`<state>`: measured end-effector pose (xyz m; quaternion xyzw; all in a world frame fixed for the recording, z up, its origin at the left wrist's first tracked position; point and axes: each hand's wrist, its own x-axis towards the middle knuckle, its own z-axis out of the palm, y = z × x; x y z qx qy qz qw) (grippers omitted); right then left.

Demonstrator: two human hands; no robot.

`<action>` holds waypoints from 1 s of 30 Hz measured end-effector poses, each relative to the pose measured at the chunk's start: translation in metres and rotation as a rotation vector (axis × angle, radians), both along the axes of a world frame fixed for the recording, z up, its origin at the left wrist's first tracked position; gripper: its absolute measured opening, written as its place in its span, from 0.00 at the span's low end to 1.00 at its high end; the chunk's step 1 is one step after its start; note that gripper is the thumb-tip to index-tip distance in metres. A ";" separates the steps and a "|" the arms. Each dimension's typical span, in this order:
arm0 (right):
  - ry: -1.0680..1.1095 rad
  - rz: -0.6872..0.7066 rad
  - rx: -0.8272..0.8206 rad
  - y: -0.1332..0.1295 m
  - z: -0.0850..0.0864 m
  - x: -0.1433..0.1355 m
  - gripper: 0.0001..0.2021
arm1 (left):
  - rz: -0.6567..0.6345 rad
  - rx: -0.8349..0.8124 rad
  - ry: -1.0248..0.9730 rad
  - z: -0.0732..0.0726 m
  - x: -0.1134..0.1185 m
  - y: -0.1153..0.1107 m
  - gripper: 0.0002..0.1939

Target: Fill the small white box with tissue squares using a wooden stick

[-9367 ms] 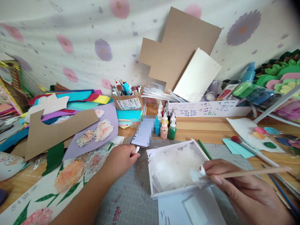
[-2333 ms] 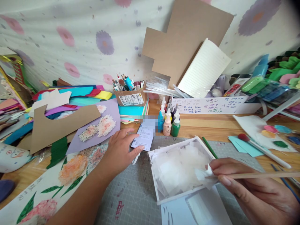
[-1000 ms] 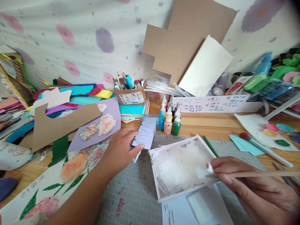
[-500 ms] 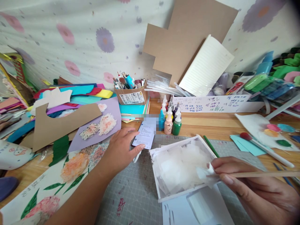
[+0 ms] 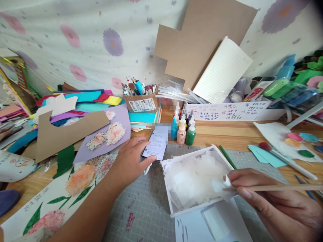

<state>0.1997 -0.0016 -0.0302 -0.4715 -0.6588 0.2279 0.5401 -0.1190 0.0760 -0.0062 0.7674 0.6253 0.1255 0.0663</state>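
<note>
My left hand point(image 5: 133, 161) lies at the left edge of a smartphone point(image 5: 157, 143) whose screen shows text. Its fingers are spread, with the thumb over the phone's lower part. At the right, my right hand point(image 5: 275, 198) pinches a thin wooden stick point(image 5: 282, 187) together with a small piece of white tissue paper point(image 5: 220, 185) wrapped at the stick's tip. That tip hangs above the near right side of a shallow white box point(image 5: 168, 198), which is filled with loose squares of thin white paper point(image 5: 189, 178).
Several paint bottles point(image 5: 190, 134) stand behind the box. A green pencil point(image 5: 227, 157) lies by its right edge, and a red-tipped brush point(image 5: 287, 161) farther right. Flower artwork point(image 5: 80, 179) covers the left side. A cutting mat point(image 5: 141, 208) lies underneath. Behind is a pen box point(image 5: 141, 104).
</note>
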 end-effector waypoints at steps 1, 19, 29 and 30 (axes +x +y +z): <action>-0.001 -0.001 0.006 0.000 0.000 0.000 0.03 | 0.000 0.000 0.000 0.000 0.000 0.000 0.26; -0.027 -0.006 0.003 0.000 -0.004 0.001 0.04 | -0.020 -0.042 0.001 0.004 0.004 -0.003 0.26; -0.015 -0.014 -0.011 -0.001 -0.006 0.004 0.05 | -0.017 -0.053 0.007 0.003 0.003 -0.003 0.30; -0.008 -0.017 -0.013 -0.001 -0.006 0.003 0.05 | -0.019 -0.058 0.011 0.003 0.003 -0.004 0.31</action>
